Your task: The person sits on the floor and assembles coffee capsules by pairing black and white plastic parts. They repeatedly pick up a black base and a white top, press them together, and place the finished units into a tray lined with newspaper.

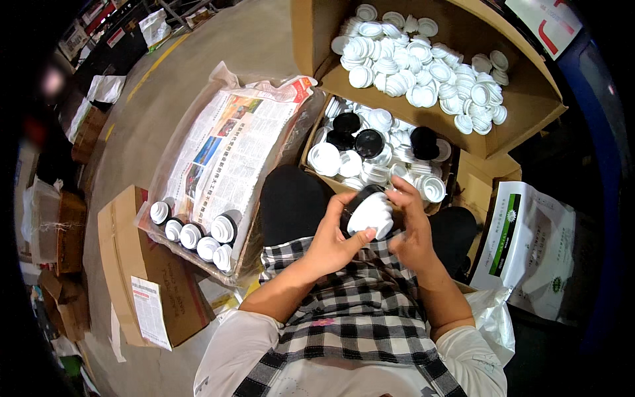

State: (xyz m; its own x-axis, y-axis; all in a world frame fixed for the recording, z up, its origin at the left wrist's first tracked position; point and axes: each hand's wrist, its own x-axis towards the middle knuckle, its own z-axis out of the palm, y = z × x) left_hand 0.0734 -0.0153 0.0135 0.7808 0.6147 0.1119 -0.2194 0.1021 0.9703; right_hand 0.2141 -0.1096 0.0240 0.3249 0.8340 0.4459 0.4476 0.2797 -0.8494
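My left hand (335,239) is wrapped round a white stepped plastic piece (372,216) with a black cap (358,200) on its far left side, held over my lap. Just right of it, my right hand (413,231) is curved with its fingers apart; the fingertips are close to the piece, and whether they touch it is hard to tell. Beyond my hands stands a box of white stepped pieces (324,159) with several loose black caps (369,143) lying on top. To the left, several capped white pieces (190,235) sit along the near end of a newspaper-lined tray (225,155).
A large cardboard carton (529,122) at the far right holds a heap of white pieces (423,73). A closed cardboard box (159,284) stands at the near left. White printed sacking (529,245) lies at the right. My knees (291,198) flank the box in front.
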